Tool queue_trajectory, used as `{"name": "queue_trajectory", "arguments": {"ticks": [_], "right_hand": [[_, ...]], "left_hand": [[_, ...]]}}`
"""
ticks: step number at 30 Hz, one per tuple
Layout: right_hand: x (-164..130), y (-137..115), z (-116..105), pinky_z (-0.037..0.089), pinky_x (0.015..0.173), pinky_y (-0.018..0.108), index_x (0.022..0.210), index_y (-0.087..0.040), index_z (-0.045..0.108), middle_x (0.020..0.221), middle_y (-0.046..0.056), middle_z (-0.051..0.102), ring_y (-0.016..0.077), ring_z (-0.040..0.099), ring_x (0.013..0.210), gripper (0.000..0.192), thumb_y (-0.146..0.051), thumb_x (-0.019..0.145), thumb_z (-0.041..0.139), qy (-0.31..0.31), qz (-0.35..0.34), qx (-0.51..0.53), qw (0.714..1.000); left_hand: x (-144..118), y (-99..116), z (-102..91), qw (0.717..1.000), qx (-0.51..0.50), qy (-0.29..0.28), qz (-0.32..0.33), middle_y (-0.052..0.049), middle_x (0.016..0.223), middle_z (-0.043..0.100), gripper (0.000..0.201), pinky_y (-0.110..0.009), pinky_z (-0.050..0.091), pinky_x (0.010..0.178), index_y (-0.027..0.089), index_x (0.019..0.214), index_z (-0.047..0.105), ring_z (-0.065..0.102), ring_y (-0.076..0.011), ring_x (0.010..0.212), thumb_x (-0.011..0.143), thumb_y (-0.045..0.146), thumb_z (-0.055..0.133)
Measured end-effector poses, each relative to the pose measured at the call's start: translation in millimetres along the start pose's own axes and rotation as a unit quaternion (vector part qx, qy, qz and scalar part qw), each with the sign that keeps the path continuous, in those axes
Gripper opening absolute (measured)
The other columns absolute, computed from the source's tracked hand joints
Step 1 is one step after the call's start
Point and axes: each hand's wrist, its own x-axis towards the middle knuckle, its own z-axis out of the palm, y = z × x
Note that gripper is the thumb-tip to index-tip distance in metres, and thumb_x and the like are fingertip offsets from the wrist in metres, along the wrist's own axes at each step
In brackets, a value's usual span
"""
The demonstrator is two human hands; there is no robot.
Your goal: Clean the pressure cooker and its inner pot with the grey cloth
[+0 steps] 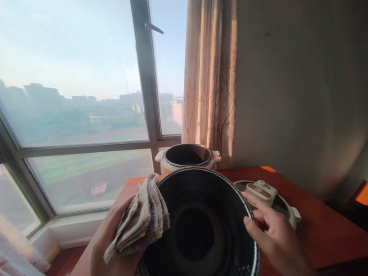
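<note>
At table edge, w/ the window behind, both hands hold a dark, round non-stick inner cooking pot (199, 235), tilted so its mouth faces the camera. Left hand (108, 252) grips the pot's left rim through a folded grey-beige striped cloth (139, 221); fingers are curled under the fabric, thumb side up, pressing cloth against rim. Right hand (273, 237) steadies the right rim, fingers (258, 211) close together and bent over the edge, thumb at the rim.

Step in hand, by my read: wiping the pot's rim/outer wall w/ the cloth. Next move prob. calls for turning the pot w/ the right hand so the cloth meets a fresh stretch, or pushing the cloth inside.

Behind the pot, a cream-white electric cooker body (188, 157) stands open on the red-brown wooden table (324, 229). Just right of the pot lies a cream lid w/ a brown-gold handle plate (266, 195).

Writing: none legible; handle plate may carry marks, too small to read.
</note>
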Motion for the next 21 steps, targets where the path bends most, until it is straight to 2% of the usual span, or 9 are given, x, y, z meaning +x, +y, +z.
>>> {"name": "queue_trajectory", "arguments": {"ticks": [5, 9, 14, 18, 21], "right_hand": [[-19, 60, 24, 0.040, 0.056, 0.033, 0.135, -0.015, 0.062, 0.055, -0.002, 0.056, 0.0220, 0.052, 0.054, 0.068, -0.051, 0.077, 0.059, 0.021, 0.054, 0.040, 0.998], [-23, 87, 37, 0.041, 0.056, 0.033, 0.135, -0.012, 0.061, 0.056, -0.001, 0.057, 0.0220, 0.053, 0.055, 0.069, -0.046, 0.075, 0.062, -0.017, 0.094, 0.070, 0.993], [-20, 90, 44, 0.039, 0.054, 0.031, 0.130, -0.010, 0.065, 0.058, 0.000, 0.058, 0.0197, 0.050, 0.054, 0.067, -0.046, 0.074, 0.062, 0.028, 0.105, 0.091, 0.990], [-12, 83, 47, 0.043, 0.059, 0.030, 0.132, -0.005, 0.062, 0.064, 0.001, 0.063, 0.0198, 0.054, 0.060, 0.068, -0.041, 0.075, 0.063, 0.025, 0.101, 0.109, 0.989], [-5, 81, 50, 0.043, 0.058, 0.029, 0.134, -0.005, 0.059, 0.067, 0.000, 0.063, 0.0196, 0.055, 0.062, 0.067, -0.039, 0.077, 0.062, 0.020, 0.094, 0.117, 0.989]], "left_hand": [[-25, -38, 13.2, 0.998, 0.007, -0.055, -0.017, -0.005, 0.113, 0.076, 0.048, -0.047, 0.059, 0.092, 0.036, 0.110, 0.075, 0.071, -0.0357, 0.102, 0.063, 0.043, 0.080], [-28, -60, 20.0, 0.996, 0.020, -0.083, -0.016, -0.007, 0.112, 0.076, 0.049, -0.042, 0.060, 0.088, 0.031, 0.110, 0.074, 0.072, -0.0336, 0.099, 0.062, 0.040, 0.081], [-25, -74, 21.5, 0.994, 0.022, -0.105, -0.018, -0.010, 0.115, 0.075, 0.051, -0.044, 0.057, 0.092, 0.024, 0.113, 0.072, 0.072, -0.0335, 0.100, 0.066, 0.041, 0.079], [-22, -80, 24.8, 0.994, 0.028, -0.108, -0.023, -0.013, 0.117, 0.074, 0.054, -0.046, 0.054, 0.096, 0.017, 0.116, 0.070, 0.071, -0.0336, 0.102, 0.069, 0.044, 0.075], [-18, -82, 30.0, 0.995, 0.037, -0.097, -0.014, -0.012, 0.114, 0.074, 0.054, -0.045, 0.053, 0.096, 0.017, 0.117, 0.068, 0.069, -0.0330, 0.105, 0.070, 0.044, 0.074]]}}
